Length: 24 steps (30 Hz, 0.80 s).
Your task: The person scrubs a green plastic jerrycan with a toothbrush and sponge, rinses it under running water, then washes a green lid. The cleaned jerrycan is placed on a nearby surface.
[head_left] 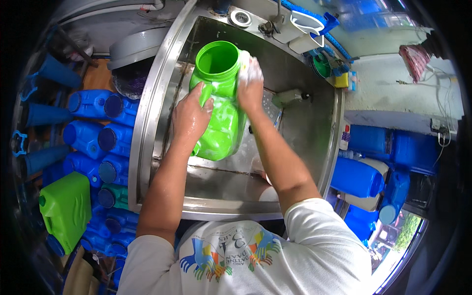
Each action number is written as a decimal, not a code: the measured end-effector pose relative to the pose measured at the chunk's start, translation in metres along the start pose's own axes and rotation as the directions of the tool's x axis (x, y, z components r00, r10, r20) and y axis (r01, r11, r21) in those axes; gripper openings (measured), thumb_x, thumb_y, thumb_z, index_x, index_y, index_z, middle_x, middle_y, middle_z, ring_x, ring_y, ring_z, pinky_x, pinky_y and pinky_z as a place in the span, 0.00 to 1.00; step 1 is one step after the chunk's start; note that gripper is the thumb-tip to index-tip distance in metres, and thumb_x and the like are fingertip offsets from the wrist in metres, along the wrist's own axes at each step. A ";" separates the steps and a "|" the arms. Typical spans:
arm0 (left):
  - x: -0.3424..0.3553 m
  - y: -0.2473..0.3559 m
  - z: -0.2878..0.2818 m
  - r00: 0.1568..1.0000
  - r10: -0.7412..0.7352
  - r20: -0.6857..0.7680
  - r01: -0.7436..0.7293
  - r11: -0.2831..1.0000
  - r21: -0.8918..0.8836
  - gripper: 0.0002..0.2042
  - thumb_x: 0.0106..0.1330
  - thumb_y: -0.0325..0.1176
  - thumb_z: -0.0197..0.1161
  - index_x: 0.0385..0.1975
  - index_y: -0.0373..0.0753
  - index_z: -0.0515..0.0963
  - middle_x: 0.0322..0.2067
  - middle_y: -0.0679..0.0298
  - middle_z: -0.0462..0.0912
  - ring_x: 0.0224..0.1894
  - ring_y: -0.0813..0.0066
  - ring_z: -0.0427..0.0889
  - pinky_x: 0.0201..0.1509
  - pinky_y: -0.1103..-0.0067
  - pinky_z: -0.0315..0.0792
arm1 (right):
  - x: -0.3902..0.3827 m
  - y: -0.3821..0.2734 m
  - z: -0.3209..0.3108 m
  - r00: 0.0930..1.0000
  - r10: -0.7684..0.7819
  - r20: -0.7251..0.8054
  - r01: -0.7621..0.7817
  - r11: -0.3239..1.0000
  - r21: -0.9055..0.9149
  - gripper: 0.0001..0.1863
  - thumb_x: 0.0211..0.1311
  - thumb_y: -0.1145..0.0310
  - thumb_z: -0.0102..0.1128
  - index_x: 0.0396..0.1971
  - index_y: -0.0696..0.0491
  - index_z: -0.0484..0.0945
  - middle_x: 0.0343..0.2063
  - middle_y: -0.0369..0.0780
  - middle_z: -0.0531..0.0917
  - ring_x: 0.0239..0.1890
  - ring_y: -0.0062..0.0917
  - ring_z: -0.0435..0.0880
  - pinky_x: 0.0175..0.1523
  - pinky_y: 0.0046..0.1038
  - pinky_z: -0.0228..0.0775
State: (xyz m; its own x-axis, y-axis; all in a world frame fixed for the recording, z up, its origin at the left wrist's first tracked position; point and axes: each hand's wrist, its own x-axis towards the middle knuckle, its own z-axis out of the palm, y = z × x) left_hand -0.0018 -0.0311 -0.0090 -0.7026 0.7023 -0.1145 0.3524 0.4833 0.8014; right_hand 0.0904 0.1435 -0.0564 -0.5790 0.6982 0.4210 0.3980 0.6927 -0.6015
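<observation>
jug (223,128) in the sink (147,132), wet and soapy, its open mouth (217,59) toward the far side: we seem to be scrubbing its outside. our left hand (192,114) curls round the handle (205,95); our right hand (250,83), lathered, presses beside the neck (221,82), and whether it grips anything we cannot tell. the next move likely calls for a firm hold on slick plastic. around the metal sink we see blue containers (356,177) at both sides, a green can (66,209) at left, a yellow sponge (341,80) at right.

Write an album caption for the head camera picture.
At a steel sink, left hand holds a green jug by its handle, soapy right hand beside its neck.
</observation>
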 end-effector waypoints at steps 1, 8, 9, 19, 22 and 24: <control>-0.001 0.001 0.001 1.000 0.007 -0.006 -0.007 1.000 0.002 0.26 0.62 0.37 0.66 0.61 0.40 0.73 0.48 0.43 0.81 0.49 0.43 0.81 0.53 0.59 0.75 | -0.022 -0.010 -0.009 0.995 0.050 0.082 -0.033 0.980 -0.197 0.30 0.65 0.65 0.53 0.67 0.56 0.65 0.68 0.57 0.63 0.69 0.55 0.61 0.72 0.49 0.52; -0.017 0.017 0.016 0.980 0.153 0.130 -0.139 0.984 -0.113 0.27 0.60 0.36 0.68 0.61 0.41 0.73 0.47 0.43 0.83 0.50 0.47 0.82 0.54 0.65 0.75 | -0.110 -0.045 -0.084 0.840 -0.176 0.513 0.329 0.917 -0.226 0.23 0.52 0.77 0.56 0.52 0.52 0.80 0.60 0.48 0.75 0.61 0.55 0.70 0.64 0.45 0.64; -0.021 0.021 0.021 0.980 0.161 0.120 -0.148 0.983 -0.113 0.28 0.60 0.35 0.69 0.61 0.41 0.73 0.47 0.44 0.83 0.49 0.48 0.83 0.54 0.66 0.75 | -0.114 -0.048 -0.089 0.816 -0.084 0.572 0.284 0.920 -0.271 0.22 0.55 0.77 0.55 0.52 0.53 0.79 0.58 0.47 0.77 0.59 0.49 0.74 0.62 0.41 0.68; -0.042 0.035 0.089 0.950 0.117 0.288 0.038 0.876 -0.481 0.32 0.62 0.25 0.66 0.67 0.35 0.63 0.54 0.49 0.78 0.55 0.63 0.78 0.58 0.73 0.70 | -0.157 -0.030 -0.172 0.666 0.505 0.549 -0.514 0.844 -0.153 0.16 0.62 0.70 0.56 0.48 0.60 0.79 0.37 0.50 0.84 0.43 0.39 0.84 0.54 0.35 0.73; -0.045 0.044 0.109 0.950 0.109 0.294 0.059 0.858 -0.510 0.33 0.65 0.21 0.63 0.69 0.34 0.58 0.45 0.56 0.81 0.44 0.73 0.80 0.49 0.78 0.74 | -0.178 -0.008 -0.192 0.565 0.658 0.498 -0.763 0.646 0.013 0.17 0.63 0.69 0.58 0.51 0.58 0.80 0.41 0.38 0.83 0.42 0.23 0.80 0.49 0.31 0.72; -0.046 0.054 0.116 0.904 0.065 0.422 0.219 0.779 -0.587 0.34 0.65 0.21 0.63 0.70 0.35 0.56 0.46 0.56 0.80 0.45 0.72 0.80 0.49 0.77 0.74 | -0.179 0.004 -0.183 0.759 0.600 0.254 -0.651 0.708 0.273 0.20 0.62 0.69 0.61 0.53 0.58 0.78 0.44 0.39 0.82 0.45 0.24 0.80 0.51 0.31 0.72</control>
State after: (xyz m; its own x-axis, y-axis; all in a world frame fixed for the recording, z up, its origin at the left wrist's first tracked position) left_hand 0.1215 0.0235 -0.0287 -0.3515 0.8869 -0.2997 -0.2420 0.2232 0.9443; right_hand 0.3257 0.0547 -0.0097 -0.3810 0.8996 -0.2136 0.4648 -0.0133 -0.8853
